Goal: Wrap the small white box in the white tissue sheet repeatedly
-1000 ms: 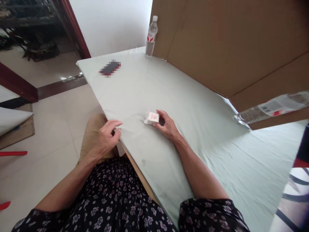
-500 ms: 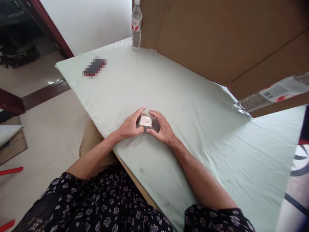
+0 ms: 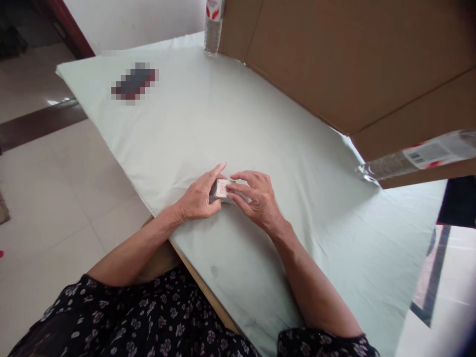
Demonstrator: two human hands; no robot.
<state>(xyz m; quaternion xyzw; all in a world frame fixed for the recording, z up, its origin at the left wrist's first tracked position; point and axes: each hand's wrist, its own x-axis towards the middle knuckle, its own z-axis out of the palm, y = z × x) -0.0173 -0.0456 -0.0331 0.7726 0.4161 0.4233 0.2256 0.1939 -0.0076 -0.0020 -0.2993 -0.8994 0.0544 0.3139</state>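
A small white block with red print (image 3: 222, 188) is low over or on the cloth near the table's front edge. My left hand (image 3: 199, 197) curves round its left side, thumb at the near edge and fingers behind, the forefinger stretched out. From the right, my right hand (image 3: 256, 198) reaches over it with fingers spread. One fingertip lies over the block's printed top, and the thumb is near its front edge. The right part of the block is hidden behind these fingers. Whether the block rests on the cloth is not clear.
A pale green cloth covers the table (image 3: 178, 129). A blurred dark and red flat object (image 3: 134, 83) lies at the back left. Cardboard (image 3: 297, 54) stands along the far side, with an upright water bottle (image 3: 212, 29) at its left and another bottle (image 3: 420, 154) at the right.
My right hand has risen and spread its fingers, and a fingertip now covers part of the block's top. My left hand has barely moved. The view has shifted slightly.
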